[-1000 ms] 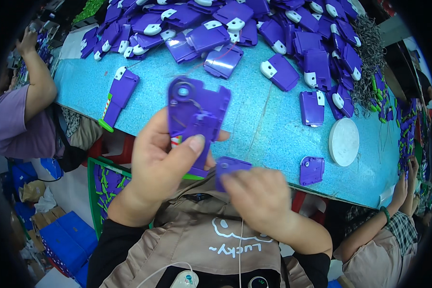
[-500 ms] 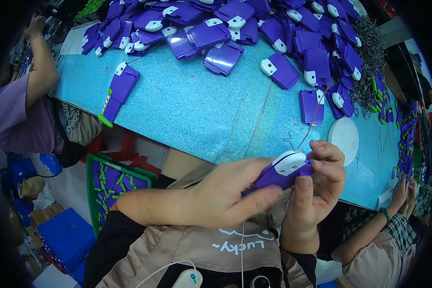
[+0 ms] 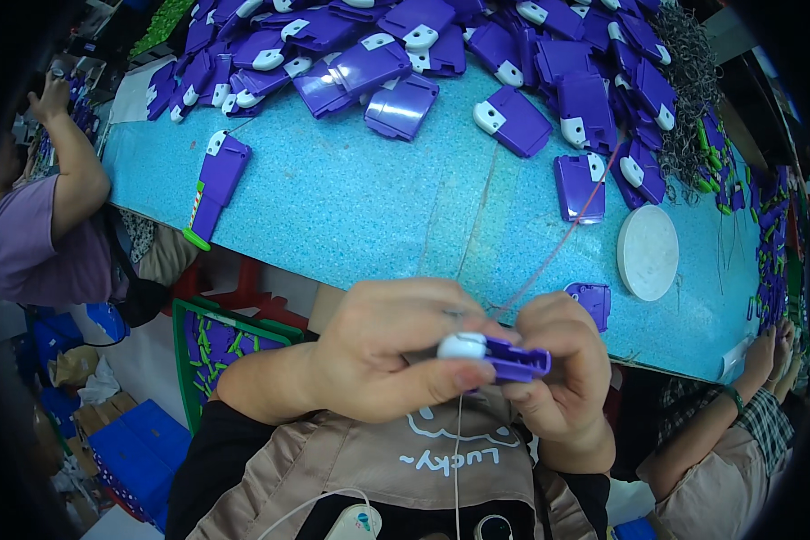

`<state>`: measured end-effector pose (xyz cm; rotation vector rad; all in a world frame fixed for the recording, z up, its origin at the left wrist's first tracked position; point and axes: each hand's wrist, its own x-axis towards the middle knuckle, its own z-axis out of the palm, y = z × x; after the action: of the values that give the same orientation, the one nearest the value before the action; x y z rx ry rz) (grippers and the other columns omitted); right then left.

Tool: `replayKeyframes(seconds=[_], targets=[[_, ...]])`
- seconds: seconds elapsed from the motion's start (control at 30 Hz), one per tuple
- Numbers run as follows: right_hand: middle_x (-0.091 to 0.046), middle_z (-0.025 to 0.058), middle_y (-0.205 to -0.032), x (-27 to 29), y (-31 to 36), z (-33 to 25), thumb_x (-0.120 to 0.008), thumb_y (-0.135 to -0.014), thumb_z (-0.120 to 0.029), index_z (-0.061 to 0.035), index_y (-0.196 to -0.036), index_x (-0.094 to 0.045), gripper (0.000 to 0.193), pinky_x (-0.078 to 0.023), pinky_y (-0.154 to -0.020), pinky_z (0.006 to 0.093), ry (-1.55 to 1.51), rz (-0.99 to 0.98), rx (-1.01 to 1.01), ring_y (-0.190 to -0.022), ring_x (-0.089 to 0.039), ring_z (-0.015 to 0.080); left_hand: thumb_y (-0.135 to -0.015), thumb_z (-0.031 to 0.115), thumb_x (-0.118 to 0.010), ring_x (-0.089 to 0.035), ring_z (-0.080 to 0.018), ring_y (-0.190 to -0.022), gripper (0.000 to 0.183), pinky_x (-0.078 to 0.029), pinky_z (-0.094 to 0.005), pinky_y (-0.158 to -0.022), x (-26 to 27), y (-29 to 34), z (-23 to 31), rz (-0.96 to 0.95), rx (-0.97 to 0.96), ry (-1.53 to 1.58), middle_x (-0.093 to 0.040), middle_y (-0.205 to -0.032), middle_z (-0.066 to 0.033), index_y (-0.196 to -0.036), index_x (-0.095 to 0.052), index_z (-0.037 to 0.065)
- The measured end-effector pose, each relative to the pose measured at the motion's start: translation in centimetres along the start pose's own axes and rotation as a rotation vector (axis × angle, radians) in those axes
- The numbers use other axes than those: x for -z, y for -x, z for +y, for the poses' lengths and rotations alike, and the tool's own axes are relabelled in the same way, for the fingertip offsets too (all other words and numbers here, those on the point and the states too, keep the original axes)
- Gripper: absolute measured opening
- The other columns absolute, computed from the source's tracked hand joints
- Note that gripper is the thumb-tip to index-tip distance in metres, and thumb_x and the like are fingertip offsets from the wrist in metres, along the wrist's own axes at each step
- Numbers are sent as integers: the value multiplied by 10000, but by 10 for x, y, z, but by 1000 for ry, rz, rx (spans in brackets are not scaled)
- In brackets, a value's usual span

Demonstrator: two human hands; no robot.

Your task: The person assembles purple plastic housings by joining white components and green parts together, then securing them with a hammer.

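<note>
Left hand: my left hand (image 3: 382, 355) is right under the camera, curled round the purple toy part (image 3: 499, 357), thumb pressed along its lower edge beside the white rounded cap (image 3: 462, 346).
Right hand: my right hand (image 3: 558, 364) is closed on the other end of that part, fingers wrapped over the top, so both hands share the one piece.
Where the part is: held in the air between chest and bench edge, just above my tan apron (image 3: 378, 468), not resting on anything.
How it looks: flat purple plastic seen nearly edge-on, glossy, the white cap at its left end; the rest is buried in my fingers and I cannot tell more.
Thread: a thin reddish thread (image 3: 558, 243) runs taut from between my hands up and away over the bench.
Doing it well: I judge the squeeze should stay square, thumbs opposite fingers, thread kept clear of the seam so it doesn't get pinched.
Bench: the blue speckled bench (image 3: 351, 207) begins just beyond my knuckles.
Near bench: one small purple shell (image 3: 590, 301) near the edge, a white round disc (image 3: 647, 252) beside it.
Mid bench: a long purple piece with a green tip (image 3: 212, 189) lies alone to the left.
Far bench: a heap of purple shells (image 3: 441, 45) along the back.
</note>
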<state>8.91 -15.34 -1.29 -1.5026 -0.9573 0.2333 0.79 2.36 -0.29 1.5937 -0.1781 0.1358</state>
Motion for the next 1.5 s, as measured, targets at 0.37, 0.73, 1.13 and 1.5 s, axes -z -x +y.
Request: replayKeyframes(seconds=[0.37, 0.73, 1.13, 1.5], targets=[[-613, 81, -891, 7, 1, -15, -848, -567, -228, -31, -1014, -501, 599, -460, -643, 288, -61, -2, -329, -744, -599, 202, -885, 233, -563, -520, -201, -1020, 341, -434, -330, -850, -14, 6, -14, 99, 264, 665, -499, -1133, -147, -1118, -506, -10], [-431, 211, -1265, -24, -3, -8, -815, -340, -584, 12, -1279, -359, 1202, -251, -1006, 466, -416, 171, -158, -1220, -364, 396, -905, 265, -527, -567, -152, -933, 368, -467, -301, -799, -11, 3, -9, 138, 431, 1180, -575, -1013, -68, -1154, -465, 0], [-492, 195, -1123, -10, -12, 0, -694, -712, -213, 5, -983, -510, 393, -326, -914, 487, 1125, -187, -76, -1061, -473, 369, -829, 212, -628, -514, -157, -935, 303, -416, -288, -815, 162, 37, -21, 541, 297, -1187, -549, -983, -88, -1018, -531, -4], [-566, 105, -1028, 33, 20, 6, -484, -890, -27, 2, -1196, -418, 314, -441, -756, 244, -203, 270, -390, -918, -559, 145, -724, 177, -709, -427, -323, -1122, 661, -348, -382, -941, 89, 9, -6, 524, 26, -853, -427, -1219, -203, -1250, -372, -38]])
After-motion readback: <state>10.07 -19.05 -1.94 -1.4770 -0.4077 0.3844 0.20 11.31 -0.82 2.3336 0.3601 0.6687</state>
